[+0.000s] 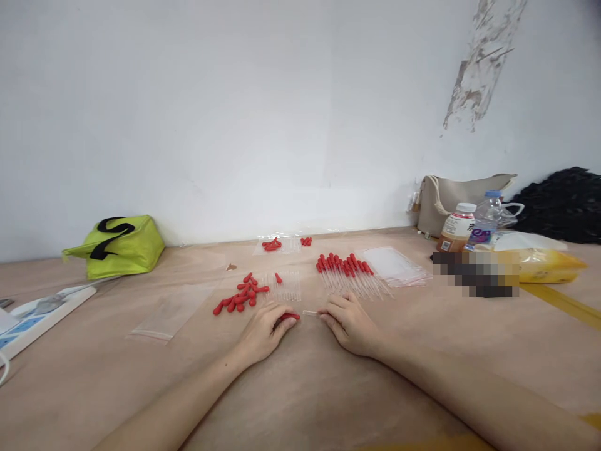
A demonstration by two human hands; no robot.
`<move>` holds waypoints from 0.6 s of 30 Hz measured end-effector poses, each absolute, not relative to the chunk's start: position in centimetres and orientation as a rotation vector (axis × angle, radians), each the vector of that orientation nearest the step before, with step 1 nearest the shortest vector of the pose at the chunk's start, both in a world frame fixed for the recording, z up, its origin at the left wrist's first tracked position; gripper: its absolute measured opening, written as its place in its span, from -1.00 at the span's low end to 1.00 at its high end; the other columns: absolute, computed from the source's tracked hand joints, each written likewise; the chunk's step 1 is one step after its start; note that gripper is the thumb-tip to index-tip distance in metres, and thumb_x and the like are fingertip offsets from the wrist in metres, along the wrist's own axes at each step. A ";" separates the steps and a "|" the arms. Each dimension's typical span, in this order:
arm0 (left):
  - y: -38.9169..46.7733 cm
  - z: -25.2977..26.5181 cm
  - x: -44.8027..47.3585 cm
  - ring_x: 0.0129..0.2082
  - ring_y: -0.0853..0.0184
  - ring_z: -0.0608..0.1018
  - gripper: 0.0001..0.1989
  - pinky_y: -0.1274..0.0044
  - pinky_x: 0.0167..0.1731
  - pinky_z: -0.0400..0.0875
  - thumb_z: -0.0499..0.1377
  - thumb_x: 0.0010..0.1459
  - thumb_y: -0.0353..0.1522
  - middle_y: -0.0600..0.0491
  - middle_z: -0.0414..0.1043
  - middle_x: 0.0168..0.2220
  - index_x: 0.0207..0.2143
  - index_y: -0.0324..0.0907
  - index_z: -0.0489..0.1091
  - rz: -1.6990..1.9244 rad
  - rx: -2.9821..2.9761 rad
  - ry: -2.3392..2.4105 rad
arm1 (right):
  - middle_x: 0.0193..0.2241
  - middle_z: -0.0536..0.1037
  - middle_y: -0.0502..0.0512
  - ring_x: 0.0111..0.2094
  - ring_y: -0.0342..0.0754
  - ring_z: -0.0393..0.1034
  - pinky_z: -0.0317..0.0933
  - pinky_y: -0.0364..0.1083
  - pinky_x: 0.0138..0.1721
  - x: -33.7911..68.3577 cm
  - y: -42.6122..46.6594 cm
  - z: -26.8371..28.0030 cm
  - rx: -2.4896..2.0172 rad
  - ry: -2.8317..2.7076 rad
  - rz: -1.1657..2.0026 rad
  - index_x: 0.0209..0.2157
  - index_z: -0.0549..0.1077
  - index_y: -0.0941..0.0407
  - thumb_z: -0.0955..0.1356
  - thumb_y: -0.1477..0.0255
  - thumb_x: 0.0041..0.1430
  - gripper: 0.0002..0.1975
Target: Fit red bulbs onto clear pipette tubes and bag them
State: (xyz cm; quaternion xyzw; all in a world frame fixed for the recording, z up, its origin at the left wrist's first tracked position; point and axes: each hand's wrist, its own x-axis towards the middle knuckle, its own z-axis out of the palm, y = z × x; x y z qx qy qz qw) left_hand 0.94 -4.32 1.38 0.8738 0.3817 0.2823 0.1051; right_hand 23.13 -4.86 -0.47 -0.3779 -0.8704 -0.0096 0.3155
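Observation:
My left hand is closed round a red rubber bulb, whose end points right. Facing it, my right hand pinches a clear glass dropper tube. A small gap separates the tube's end from the bulb. Beyond my left hand lies a loose pile of red bulbs. Several bare clear tubes lie in a row to the right of that pile, with a single red bulb at their top. Past my right hand, droppers with red bulbs fitted are fanned out side by side.
Clear zip bags lie at left and in a stack at right. Another clear bag with red bulbs rests by the wall. A green bag and power strip stand left; bottles and a beige bag stand right.

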 end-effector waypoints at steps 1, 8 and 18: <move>-4.4 1.4 1.0 -0.33 0.33 0.40 -0.83 0.52 -0.30 0.25 -0.02 0.19 -0.33 0.09 0.38 -0.38 -0.32 -0.15 0.35 0.847 2.555 1.143 | -0.38 0.44 0.09 -0.33 -0.11 0.28 -0.03 -0.07 -0.24 23.2 -5.0 -0.4 -0.985 -2.290 -0.011 -0.29 0.38 0.13 0.15 0.48 0.19 -0.79; -4.5 1.4 1.4 -0.43 0.41 0.36 -0.84 0.60 -0.41 0.24 -0.05 0.20 -0.33 0.13 0.32 -0.43 -0.36 -0.18 0.28 0.803 2.324 1.060 | -0.41 0.46 0.07 -0.36 -0.13 0.28 -0.07 -0.07 -0.24 23.1 -5.2 -0.3 -0.937 -2.291 0.056 -0.28 0.39 0.12 0.16 0.47 0.18 -0.80; -4.4 1.2 1.2 -0.40 0.39 0.40 -0.80 0.60 -0.37 0.26 -0.03 0.18 -0.33 0.10 0.38 -0.42 -0.33 -0.19 0.36 0.696 2.301 0.991 | -0.40 0.48 0.01 -0.38 -0.18 0.28 -0.13 -0.08 -0.25 23.1 -5.0 0.0 -0.884 -2.337 0.164 -0.29 0.43 0.06 0.20 0.48 0.16 -0.80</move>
